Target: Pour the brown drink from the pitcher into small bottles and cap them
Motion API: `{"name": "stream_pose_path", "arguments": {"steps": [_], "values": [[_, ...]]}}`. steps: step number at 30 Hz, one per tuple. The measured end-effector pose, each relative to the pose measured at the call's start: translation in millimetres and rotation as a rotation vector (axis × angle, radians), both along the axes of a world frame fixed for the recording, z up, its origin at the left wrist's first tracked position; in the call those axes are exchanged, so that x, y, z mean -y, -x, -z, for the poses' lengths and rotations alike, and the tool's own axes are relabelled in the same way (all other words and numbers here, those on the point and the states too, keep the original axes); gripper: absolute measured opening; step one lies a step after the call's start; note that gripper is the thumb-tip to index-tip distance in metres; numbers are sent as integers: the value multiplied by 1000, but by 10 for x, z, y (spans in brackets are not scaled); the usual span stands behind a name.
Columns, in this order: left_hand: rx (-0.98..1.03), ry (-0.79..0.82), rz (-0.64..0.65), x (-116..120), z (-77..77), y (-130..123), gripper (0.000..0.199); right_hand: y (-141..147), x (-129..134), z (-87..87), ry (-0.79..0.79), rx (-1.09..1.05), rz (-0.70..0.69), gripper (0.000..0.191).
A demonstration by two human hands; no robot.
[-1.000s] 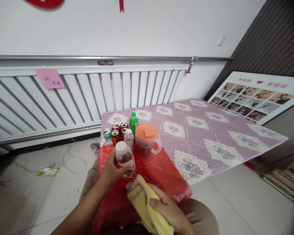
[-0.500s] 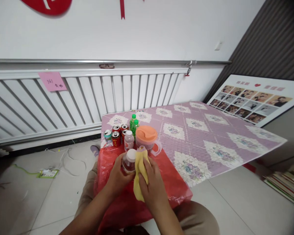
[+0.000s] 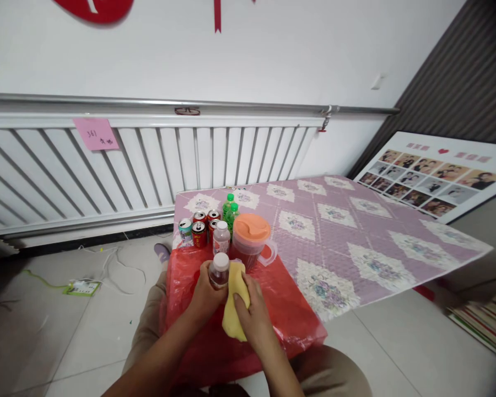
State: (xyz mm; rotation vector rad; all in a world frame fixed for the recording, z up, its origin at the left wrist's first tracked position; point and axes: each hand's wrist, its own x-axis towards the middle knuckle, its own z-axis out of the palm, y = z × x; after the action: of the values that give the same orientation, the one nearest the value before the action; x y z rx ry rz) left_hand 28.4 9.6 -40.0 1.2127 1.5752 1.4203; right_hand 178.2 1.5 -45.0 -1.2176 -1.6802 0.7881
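Item 1. Clear bottle, white cap fitted. Location: over the red plastic sheet at the near end of the floral-covered desk, standing roughly upright in the left hand. The fingers are hiding its base; the view is not showing whether it is resting on the sheet.
Handling, by judgement: the walls are looking like thin plastic, so probably light, giving a little under a squeeze, slick if damp, hardly fragile. Contents: not telling from here. Best hold: around the body below the shoulder, fingers wrapping without crushing.

Item 2. Yellow cloth. Location: at the bottle's right side, seemingly touching it, hanging in the right hand. Handling, by judgement: soft, limp, very light, easily slipping into loose folds; best hold is bunching the middle between thumb and fingers.

Item 3. Hands, 2. The left is curling around the bottle's body, partly closed to its width. The right is closing over the bunched cloth, thumb lying along the near face.

Item 4. Standing just beyond: small white-capped bottle, 1; orange-lidded jug, 1; drink cans, 5; green-capped bottles, 2.
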Motion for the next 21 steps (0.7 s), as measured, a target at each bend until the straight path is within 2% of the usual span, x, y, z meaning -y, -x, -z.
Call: {"name": "stream_pose_path", "arguments": {"steps": [5,10,14,21], "values": [[112,26,9,-39,277,-65,80,4,-27,135,85,5,16,52],[163,-8,67,43,365,-100,93,-27,-84,162,109,20,19,52],[169,32,215,109,311,4,90,-71,-138,147,117,42,21,52],[75,71,336,-13,7,294,94,-37,-38,123,22,153,14,55]]}}
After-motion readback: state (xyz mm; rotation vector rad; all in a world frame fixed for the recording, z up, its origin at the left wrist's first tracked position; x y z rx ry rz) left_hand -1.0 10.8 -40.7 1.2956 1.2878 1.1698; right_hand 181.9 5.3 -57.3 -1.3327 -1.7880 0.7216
